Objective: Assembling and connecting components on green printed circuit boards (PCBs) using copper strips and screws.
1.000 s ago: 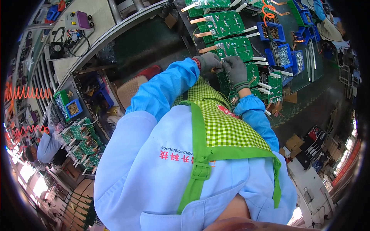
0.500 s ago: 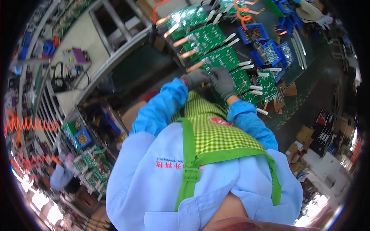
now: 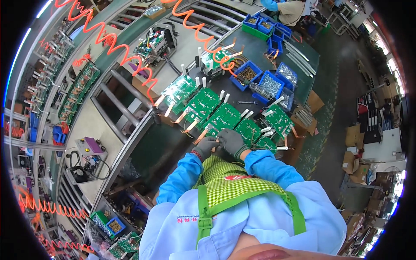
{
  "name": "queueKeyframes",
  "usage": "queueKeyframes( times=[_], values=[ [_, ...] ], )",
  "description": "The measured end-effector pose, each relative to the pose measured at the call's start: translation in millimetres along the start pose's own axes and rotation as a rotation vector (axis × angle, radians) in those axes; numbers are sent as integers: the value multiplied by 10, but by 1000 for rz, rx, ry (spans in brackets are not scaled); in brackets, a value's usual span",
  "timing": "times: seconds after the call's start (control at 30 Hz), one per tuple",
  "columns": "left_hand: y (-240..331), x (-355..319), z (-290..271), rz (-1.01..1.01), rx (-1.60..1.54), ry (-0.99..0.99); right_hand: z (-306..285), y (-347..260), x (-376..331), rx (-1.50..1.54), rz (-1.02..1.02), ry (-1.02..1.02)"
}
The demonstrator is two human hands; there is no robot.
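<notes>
My left hand (image 3: 203, 148), in a grey glove, is closed near the front edge of a row of green circuit boards. Right beside it, my right hand (image 3: 231, 141), also gloved in grey, bends its fingers inward so that the fingertips of both meet. Whatever lies between them is too small and hidden to make out. Just past the hands is a green circuit board (image 3: 223, 118) with white posts at its far edge and a copper strip (image 3: 200, 137) sticking out toward me. Another circuit board (image 3: 202, 106) sits to its left, and a smaller circuit board (image 3: 248, 131) to its right.
Blue bins (image 3: 271, 84) of small metal parts stand beyond the boards, with a wrench (image 3: 247, 102) in front of them. Coiled orange hoses (image 3: 188, 24) hang over the bench. A metal frame rail (image 3: 130, 141) runs along the left. A person (image 3: 291, 11) is at the far end.
My view has swung upward and shows more of the far bench, so boards and hands appear lower in the picture. Both hands are still together at the boards' near edge.
</notes>
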State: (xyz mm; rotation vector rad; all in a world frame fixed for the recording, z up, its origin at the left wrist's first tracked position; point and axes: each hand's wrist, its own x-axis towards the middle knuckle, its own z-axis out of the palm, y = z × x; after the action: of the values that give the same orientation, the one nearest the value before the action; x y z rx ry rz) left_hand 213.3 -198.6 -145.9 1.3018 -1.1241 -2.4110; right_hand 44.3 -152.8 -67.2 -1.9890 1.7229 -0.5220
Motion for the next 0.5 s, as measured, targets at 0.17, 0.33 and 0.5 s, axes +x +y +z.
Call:
queueKeyframes(
  times=[0.17,0.33,0.5],
  values=[
    [134,-131,78,509,639,-35,-205,-8,5,99,60,-24],
    [42,-98,22,591,770,-36,-60,-1,27,54,19,7],
    [120,-161,105,500,509,50,50,94,61,24,-33,57]
  ],
)
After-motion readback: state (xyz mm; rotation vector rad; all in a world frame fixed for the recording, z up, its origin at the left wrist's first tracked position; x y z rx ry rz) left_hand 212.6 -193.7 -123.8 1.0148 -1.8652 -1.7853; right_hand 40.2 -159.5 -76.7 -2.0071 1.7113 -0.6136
